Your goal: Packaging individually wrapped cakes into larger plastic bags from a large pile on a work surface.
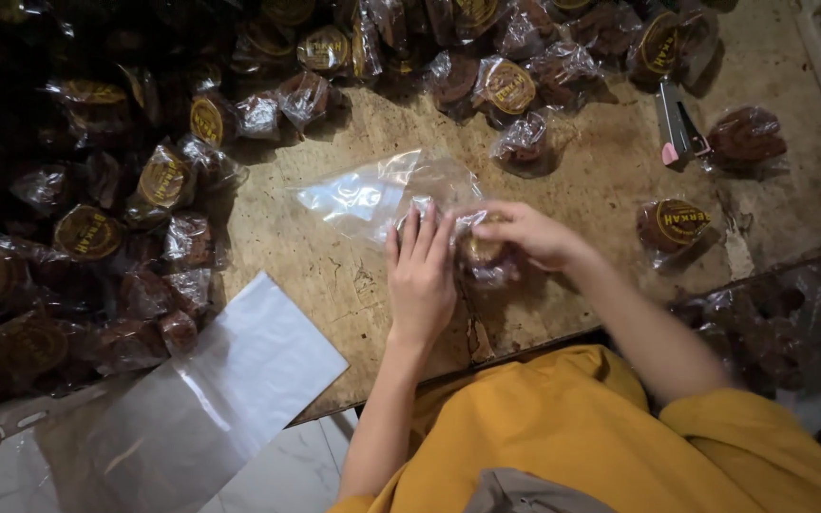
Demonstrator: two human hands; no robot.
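At left, packed snacks (87, 233) are heaped and flat bags (239, 370) lie near. Centre table (334, 275): left hand (420, 275) lies flat, fingers spread, pinning a clear bag (372, 195). Right hand (525, 233) pinches a brown snack (482, 255) at the bag's mouth. Best to keep the film pinned and slide the snack in square. Stapler (678, 128) lies far right.

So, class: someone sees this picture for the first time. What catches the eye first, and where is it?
The two hands at centre: the left hand lies flat on a clear plastic bag, the right hand pinches a small wrapped snack. A dark heap of wrapped snacks fills the left side, and a stapler lies upper right.
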